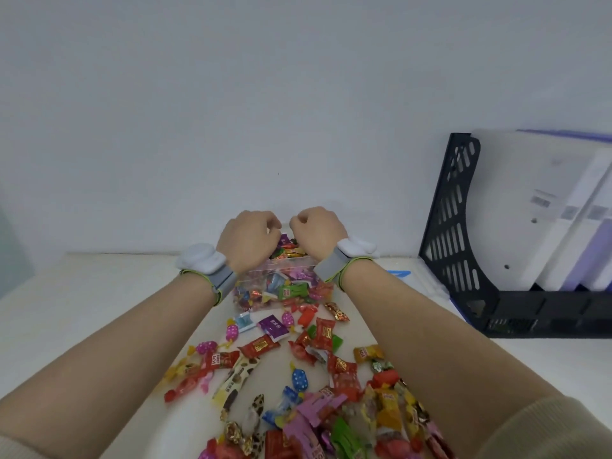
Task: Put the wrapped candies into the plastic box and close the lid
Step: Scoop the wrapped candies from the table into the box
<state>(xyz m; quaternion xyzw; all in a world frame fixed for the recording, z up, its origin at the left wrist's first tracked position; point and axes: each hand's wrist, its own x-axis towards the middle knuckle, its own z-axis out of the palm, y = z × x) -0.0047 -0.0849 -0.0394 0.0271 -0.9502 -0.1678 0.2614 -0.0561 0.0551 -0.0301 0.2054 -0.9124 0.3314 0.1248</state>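
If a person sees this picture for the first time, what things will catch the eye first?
First, the bright heap of wrapped candies spread over the white table between the two forearms. Next, the left hand and right hand, both curled over the clear plastic box at the table's far edge, already holding many candies. At the right stands a black file rack.

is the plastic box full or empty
Nearly full: wrapped candies fill the clear plastic box up to its rim, no lid on it.
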